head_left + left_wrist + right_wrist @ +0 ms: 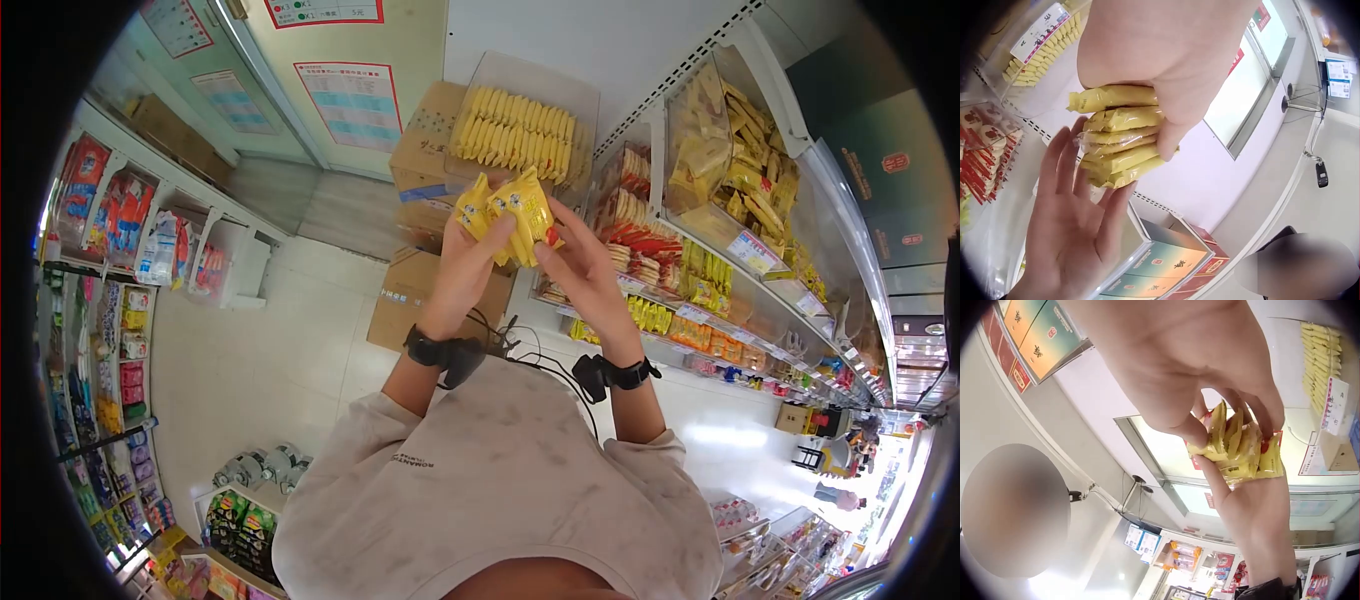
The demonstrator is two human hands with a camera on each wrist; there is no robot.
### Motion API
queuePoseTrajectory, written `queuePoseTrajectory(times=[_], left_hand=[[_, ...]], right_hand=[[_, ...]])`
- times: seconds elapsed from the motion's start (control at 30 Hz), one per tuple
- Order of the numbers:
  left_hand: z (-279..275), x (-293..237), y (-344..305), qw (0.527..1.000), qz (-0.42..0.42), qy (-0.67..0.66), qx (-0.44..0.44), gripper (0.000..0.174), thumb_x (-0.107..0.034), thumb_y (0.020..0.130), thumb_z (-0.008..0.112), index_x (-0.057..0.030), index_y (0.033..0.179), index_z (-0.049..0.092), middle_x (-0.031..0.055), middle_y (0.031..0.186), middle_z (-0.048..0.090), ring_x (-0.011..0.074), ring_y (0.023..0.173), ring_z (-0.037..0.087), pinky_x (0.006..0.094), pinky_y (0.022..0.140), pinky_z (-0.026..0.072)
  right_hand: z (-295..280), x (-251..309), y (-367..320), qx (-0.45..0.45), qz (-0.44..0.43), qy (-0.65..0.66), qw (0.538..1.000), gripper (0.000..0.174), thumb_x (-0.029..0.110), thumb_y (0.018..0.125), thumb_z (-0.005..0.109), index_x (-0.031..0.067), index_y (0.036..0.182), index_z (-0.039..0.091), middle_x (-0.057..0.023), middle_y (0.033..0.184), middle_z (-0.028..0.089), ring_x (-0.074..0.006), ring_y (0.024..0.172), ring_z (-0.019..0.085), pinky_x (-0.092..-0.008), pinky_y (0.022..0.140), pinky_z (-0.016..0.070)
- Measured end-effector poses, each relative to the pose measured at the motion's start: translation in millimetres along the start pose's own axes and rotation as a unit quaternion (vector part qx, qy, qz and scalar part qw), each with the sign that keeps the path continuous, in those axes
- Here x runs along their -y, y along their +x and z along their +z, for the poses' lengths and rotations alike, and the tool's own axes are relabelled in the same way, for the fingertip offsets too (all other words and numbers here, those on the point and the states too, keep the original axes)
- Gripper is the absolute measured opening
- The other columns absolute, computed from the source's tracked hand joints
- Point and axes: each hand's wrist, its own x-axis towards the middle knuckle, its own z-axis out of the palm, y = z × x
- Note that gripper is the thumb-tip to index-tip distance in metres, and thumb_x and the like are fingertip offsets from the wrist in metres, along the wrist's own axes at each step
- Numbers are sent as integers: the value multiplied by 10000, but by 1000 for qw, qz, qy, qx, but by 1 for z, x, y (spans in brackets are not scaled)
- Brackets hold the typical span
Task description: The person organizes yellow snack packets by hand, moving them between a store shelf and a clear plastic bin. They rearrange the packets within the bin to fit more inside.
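Both hands hold a small stack of yellow snack packets (pixel 522 215) in front of the chest, in the middle of the head view. My left hand (pixel 463 270) grips the stack from the left, its thumb lying across the front packets. On the right side my right hand (pixel 585 272) pinches the packets between thumb and fingers. In the left wrist view several shiny yellow packets (pixel 1125 137) are layered face to face, with the right fingers at their ends. The right wrist view shows the edges of the packets (pixel 1241 450) between both hands.
Beyond the hands, a clear bin (pixel 590 85) of upright yellow packets stands over cardboard boxes (pixel 425 145). Shelves with bins of yellow and red-white packets (pixel 635 240) run along the right. A stocked white shelf (pixel 215 210) stands left. Black cables (pixel 515 340) hang between the wrists.
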Motion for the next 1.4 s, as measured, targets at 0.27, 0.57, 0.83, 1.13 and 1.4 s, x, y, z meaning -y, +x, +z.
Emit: queuePoseTrajectory(times=[0.27, 0.57, 0.83, 1.13, 1.4], left_hand=[[-6, 15, 11, 984, 80, 131, -90, 551, -48, 862, 758, -39, 1267, 385, 101, 1209, 535, 162, 1125, 567, 300, 925, 515], [-4, 22, 23, 981, 70, 119, -139, 394, -98, 910, 736, -7, 1216, 505, 85, 1187, 595, 142, 1069, 591, 284, 894, 494], [-6, 10, 30, 976, 91, 150, -129, 444, -151, 986, 624, 33, 1363, 481, 105, 1275, 587, 154, 1147, 556, 299, 985, 431], [-11, -4, 53, 955, 32, 290, -59, 464, -277, 1025, 546, 26, 1374, 494, 91, 1285, 565, 170, 1150, 518, 299, 1006, 399], [-4, -7, 88, 917, 22, 397, -40, 641, -385, 883, 755, 83, 1268, 546, 52, 962, 626, 90, 837, 591, 245, 719, 496]], right_hand=[[18, -12, 4, -48, 13, -55, 997, 525, 74, 992, 609, 64, 1480, 416, -65, 1318, 547, -9, 837, 510, -188, 728, 445], [10, -38, 27, -50, 11, -1, 999, 540, 185, 1014, 604, 85, 1492, 374, -124, 1286, 559, -99, 999, 585, -238, 845, 476], [6, -58, 60, 8, 26, 106, 994, 611, 234, 955, 683, 29, 1457, 401, -111, 1356, 545, -167, 1229, 515, -301, 1043, 399], [3, -52, 103, 24, -35, 0, 999, 422, 187, 836, 728, -3, 1190, 598, -46, 1068, 662, -128, 977, 615, -291, 845, 505], [0, -71, 144, -141, -55, -317, 936, 696, 339, 814, 735, -95, 1274, 443, -291, 1129, 630, -445, 1013, 656, -487, 815, 545]])
